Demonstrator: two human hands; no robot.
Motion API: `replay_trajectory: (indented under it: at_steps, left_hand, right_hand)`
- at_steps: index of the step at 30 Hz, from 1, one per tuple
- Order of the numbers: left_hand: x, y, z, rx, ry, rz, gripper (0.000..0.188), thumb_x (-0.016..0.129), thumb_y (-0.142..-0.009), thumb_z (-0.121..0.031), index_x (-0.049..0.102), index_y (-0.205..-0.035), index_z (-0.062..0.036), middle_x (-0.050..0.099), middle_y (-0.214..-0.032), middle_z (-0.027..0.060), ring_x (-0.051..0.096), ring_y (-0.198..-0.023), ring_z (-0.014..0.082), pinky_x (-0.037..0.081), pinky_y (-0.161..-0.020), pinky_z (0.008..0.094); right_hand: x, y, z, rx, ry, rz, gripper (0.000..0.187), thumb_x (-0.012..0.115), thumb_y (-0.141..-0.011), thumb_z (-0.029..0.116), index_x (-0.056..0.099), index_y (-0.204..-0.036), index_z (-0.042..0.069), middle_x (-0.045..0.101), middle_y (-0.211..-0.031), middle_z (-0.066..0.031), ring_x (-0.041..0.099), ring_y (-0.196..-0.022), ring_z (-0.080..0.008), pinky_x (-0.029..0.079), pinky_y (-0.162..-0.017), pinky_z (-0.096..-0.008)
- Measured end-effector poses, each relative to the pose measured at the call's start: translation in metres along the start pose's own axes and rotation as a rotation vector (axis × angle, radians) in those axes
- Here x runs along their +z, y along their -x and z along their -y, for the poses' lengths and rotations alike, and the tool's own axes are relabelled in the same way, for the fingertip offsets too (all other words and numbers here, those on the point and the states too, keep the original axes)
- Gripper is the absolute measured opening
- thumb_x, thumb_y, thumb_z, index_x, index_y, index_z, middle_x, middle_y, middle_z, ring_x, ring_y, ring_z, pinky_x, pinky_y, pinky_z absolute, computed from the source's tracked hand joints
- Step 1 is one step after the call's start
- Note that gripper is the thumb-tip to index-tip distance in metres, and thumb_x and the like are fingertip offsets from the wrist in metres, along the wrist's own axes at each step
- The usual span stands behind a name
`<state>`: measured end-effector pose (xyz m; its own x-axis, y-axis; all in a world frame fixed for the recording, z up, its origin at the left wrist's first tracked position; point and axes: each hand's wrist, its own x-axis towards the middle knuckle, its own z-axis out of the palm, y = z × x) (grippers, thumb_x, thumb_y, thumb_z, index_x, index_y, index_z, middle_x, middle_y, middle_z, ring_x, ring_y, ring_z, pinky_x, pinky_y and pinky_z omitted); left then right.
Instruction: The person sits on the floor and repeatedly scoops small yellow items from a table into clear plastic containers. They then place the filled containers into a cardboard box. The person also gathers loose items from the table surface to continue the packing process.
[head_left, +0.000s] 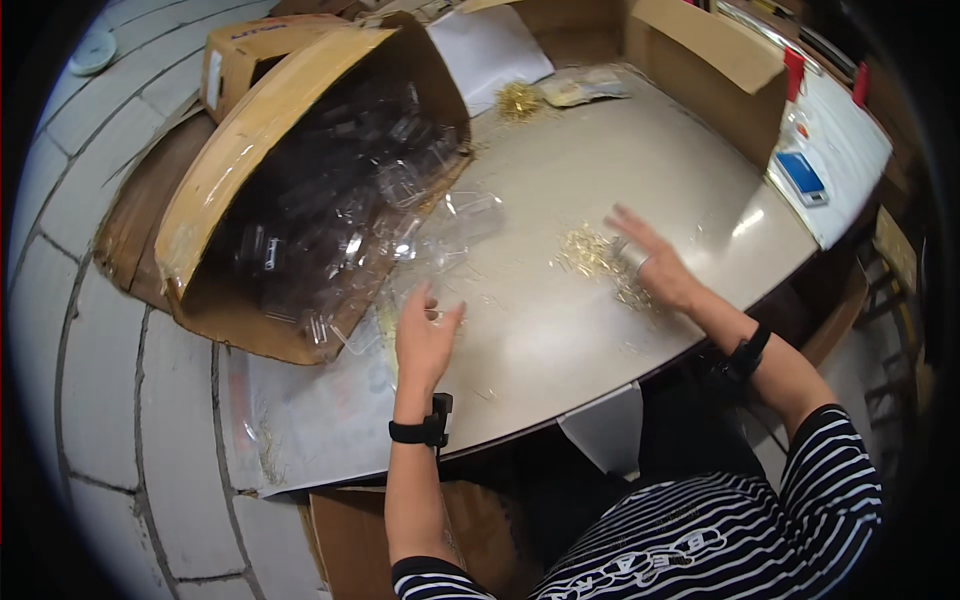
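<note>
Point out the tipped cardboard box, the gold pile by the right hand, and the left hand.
tipped cardboard box (250,130), head view, top flap.
gold pile (590,252), head view, its middle.
left hand (425,340), head view, back of hand.

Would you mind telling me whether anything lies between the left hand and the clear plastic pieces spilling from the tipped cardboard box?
Nothing visible does. The left hand is open over the table, right at the near edge of the clear plastic pieces spilling from the cardboard box. The right hand is apart, over the gold bits.
</note>
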<state>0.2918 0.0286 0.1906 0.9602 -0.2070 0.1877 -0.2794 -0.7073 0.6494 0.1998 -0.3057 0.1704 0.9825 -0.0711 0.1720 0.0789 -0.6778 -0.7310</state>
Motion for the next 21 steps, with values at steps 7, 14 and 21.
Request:
replay_trajectory:
  at_steps: [7, 14, 21]
  left_hand:
    - [0.015, 0.059, -0.032, -0.167, 1.372, 0.176, 0.053, 0.045, -0.097, -0.031, 0.027, -0.145, -0.0139, 0.049, -0.127, 0.0230, 0.066, -0.081, 0.0255, 0.057, -0.055, 0.0264]
    - [0.047, 0.137, -0.060, -0.376, 1.973, 0.343, 0.059, 0.031, -0.098, -0.046, 0.029, -0.141, -0.0048, 0.041, -0.133, 0.0283, 0.063, -0.077, 0.0369, 0.057, -0.052, 0.0347]
    - [0.046, 0.266, -0.007, -0.541, 1.519, 0.165, 0.051, 0.033, -0.100, -0.041, 0.040, -0.131, -0.0005, 0.056, -0.116, 0.0274, 0.066, -0.072, 0.0315, 0.055, -0.049, 0.0272]
  right_hand:
    - [0.014, 0.012, -0.032, 0.165, 0.373, -0.173, 0.070, 0.048, -0.092, 0.044, 0.024, -0.145, 0.006, 0.022, -0.150, -0.0232, 0.019, -0.140, -0.0342, 0.019, -0.114, -0.0429]
    - [0.053, -0.040, -0.016, -0.080, 0.534, 0.045, 0.060, 0.045, -0.094, 0.038, 0.029, -0.144, 0.011, 0.026, -0.150, -0.0153, 0.019, -0.140, -0.0324, 0.019, -0.114, -0.0433]
    - [0.031, -0.024, -0.001, 0.014, -0.020, 0.039, 0.050, 0.045, -0.095, 0.034, 0.040, -0.139, 0.012, 0.031, -0.148, -0.0140, 0.027, -0.138, -0.0286, 0.022, -0.113, -0.0385]
